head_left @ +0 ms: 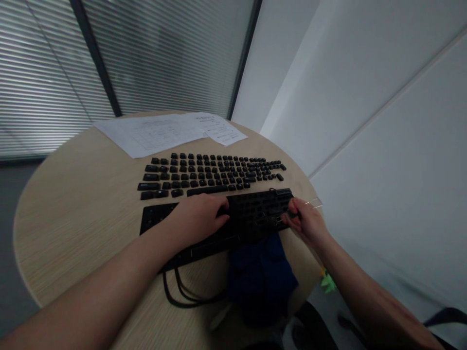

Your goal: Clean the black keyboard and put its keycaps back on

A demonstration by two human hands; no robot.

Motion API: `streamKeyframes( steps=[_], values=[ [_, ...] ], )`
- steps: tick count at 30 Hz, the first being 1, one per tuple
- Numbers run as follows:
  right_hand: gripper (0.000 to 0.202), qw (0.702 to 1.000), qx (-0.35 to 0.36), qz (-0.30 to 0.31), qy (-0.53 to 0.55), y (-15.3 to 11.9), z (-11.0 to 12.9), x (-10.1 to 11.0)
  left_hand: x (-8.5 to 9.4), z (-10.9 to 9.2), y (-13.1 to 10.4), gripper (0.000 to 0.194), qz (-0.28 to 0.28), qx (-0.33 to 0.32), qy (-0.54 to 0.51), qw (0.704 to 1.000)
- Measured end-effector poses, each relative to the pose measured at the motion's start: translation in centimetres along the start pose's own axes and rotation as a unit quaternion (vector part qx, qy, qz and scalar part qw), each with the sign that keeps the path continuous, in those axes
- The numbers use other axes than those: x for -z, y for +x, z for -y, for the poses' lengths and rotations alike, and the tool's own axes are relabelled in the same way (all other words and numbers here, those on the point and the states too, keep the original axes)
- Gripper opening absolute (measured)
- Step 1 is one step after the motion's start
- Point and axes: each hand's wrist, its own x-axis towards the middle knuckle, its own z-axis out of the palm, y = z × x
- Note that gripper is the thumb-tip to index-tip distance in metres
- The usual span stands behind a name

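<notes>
Resting on the keyboard (251, 206), the left hand (200, 214) had thumb and finger slightly apart; the right hand (306, 219) was clamped on what looked like a wire keycap puller (292, 213) at the keyboard's right end. Loose keycaps (207, 169) lay in rows beyond; most seemed off, any leftovers too dark to tell. No container was identifiable.

An office, from its slatted blinds (164, 58), printed papers (156, 133), round table (80, 194) and keyboard (246, 214)
</notes>
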Motion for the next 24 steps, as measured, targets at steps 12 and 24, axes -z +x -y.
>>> streamKeyframes(
  steps=[12, 24],
  values=[
    [0.04, 0.961, 0.191, 0.105, -0.173, -4.8, 2.5, -5.4, 0.1, -2.3, -1.7, 0.016, -0.157, -0.181, -0.16, 0.958],
    [0.034, 0.912, 0.245, 0.14, -0.299, -6.2, 3.3, -7.0, -0.5, -2.5, -1.7, 0.03, -0.217, -0.242, -0.191, 0.926]
  ],
)
